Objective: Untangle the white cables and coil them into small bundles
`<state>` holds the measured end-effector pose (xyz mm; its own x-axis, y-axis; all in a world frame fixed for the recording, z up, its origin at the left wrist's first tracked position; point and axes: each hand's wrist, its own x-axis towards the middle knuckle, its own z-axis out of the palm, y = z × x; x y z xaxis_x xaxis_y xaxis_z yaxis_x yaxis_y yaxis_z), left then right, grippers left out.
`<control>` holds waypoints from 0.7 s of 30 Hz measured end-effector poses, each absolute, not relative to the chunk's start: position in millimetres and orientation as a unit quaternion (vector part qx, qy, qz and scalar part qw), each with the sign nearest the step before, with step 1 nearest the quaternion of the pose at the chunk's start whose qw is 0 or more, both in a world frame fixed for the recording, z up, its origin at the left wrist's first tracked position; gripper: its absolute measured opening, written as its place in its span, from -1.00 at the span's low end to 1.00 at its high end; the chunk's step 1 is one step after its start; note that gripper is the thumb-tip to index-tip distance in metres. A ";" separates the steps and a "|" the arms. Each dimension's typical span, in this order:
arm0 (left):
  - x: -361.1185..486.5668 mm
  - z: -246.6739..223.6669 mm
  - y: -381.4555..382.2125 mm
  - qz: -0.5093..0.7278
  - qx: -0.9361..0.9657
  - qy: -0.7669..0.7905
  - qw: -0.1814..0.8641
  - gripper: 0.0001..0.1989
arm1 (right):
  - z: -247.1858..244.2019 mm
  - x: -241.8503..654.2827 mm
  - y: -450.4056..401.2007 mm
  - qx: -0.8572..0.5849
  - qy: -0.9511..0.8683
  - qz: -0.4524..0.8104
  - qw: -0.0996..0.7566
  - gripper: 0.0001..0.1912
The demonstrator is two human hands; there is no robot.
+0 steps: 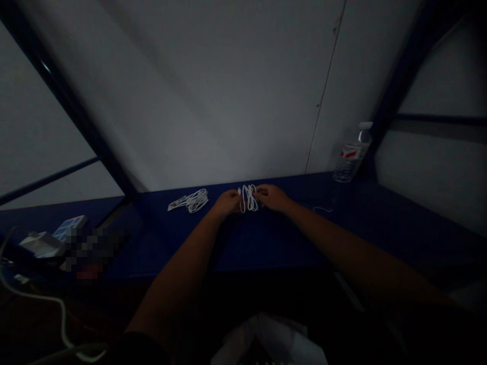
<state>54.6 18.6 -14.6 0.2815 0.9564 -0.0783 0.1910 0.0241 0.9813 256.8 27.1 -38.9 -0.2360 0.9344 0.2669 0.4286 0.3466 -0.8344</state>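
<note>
A coiled white cable point(250, 197) is between my two hands, over the blue tabletop point(262, 243). My left hand point(228, 202) has its fingers closed on the cable's left side, close to a small white plug end. On the coil's right side, the fingers of my right hand point(271, 196) pinch the loops. Another bundle of white cable point(195, 201) lies on the tabletop to the left of my left hand. The view is dim, and the fingertips are partly hidden.
A clear plastic bottle point(349, 158) stands at the back right by a blue post. At the far left are a white adapter point(42, 244) and a blue-and-white box point(70, 228). A thin white piece point(323, 209) lies right of my right hand. A pale wall rises behind.
</note>
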 end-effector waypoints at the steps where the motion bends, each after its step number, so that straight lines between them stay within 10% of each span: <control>1: 55.3 -13.4 17.9 0.369 0.589 0.476 0.538 -0.86 | -38.8 257.7 27.5 -0.479 -0.718 0.312 0.397 -0.73; 21: 55.7 -25.0 17.1 0.347 0.662 0.408 0.525 -0.50 | -29.4 253.1 18.0 -0.463 -0.660 0.398 0.437 -0.68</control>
